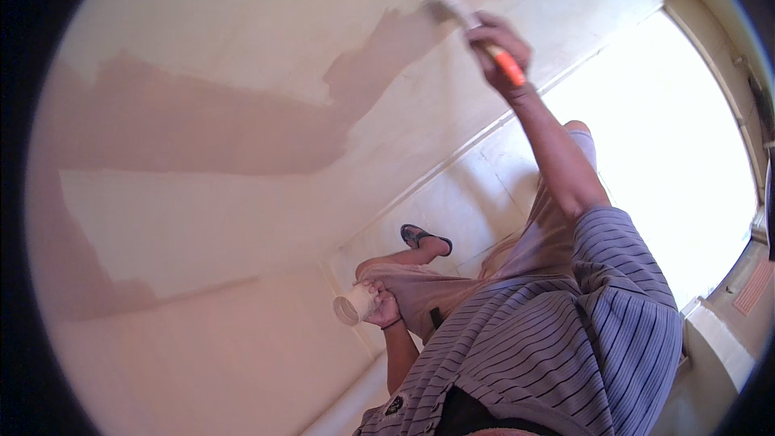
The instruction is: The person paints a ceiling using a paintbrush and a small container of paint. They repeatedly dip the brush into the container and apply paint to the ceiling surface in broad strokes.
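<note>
The right hand is closed around the orange handle of one paintbrush, whose pale bristles press against the cream wall beside a tan painted patch. The left hand, held low by the knee, grips one small whitish plastic cup, its mouth facing the wall. One dark sandal rests on the pale tiled floor.

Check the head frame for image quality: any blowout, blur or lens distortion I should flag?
Head view: the bright opening at right is blown out to white, no detail inside; the brush at the wall is soft with motion blur, while the right hand and left hand with its cup read clearly; fisheye bends the wall-floor edge, black vignette rings the frame.
</note>
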Motion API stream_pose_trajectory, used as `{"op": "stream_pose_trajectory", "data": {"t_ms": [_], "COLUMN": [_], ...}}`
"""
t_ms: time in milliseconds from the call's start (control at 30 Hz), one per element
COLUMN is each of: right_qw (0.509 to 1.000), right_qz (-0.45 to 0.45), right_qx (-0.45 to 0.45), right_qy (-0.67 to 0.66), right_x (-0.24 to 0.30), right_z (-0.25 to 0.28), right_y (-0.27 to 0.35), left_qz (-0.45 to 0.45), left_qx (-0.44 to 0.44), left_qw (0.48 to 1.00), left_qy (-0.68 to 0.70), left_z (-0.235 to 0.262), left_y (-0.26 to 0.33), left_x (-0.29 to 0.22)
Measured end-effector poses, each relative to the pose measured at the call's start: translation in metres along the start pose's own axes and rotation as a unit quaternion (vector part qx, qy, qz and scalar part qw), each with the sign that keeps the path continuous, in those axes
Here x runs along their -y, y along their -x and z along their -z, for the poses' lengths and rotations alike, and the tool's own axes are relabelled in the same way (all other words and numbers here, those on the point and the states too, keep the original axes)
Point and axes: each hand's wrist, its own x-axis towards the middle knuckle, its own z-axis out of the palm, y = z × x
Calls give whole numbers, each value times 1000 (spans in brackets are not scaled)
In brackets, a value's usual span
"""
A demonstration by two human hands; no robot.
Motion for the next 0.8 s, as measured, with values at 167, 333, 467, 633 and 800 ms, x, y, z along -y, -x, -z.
{"op": "stream_pose_trajectory", "data": {"t_ms": [167,333,467,633,800], "right_qw": [983,983,942,915,979], "right_qz": [50,137,163,-5,55], "right_qx": [-101,81,282,355,188], "right_qy": [148,88,-79,-190,-56], "right_x": [-6,63,118,109,58], "right_z": [-17,-120,-142,-143,-96], "right_y": [-7,74,115,90,2], "left_qz": [5,-4,2,-4,-7], "left_qx": [-8,-4,-7,-3,5], "left_qw": [999,999,999,999,997], "left_qy": [35,38,40,50,73], "left_z": [3,2,-7,-4,0], "left_y": [4,-3,-8,-4,-3], "left_x": [-5,-8,1,-6,-6]}}
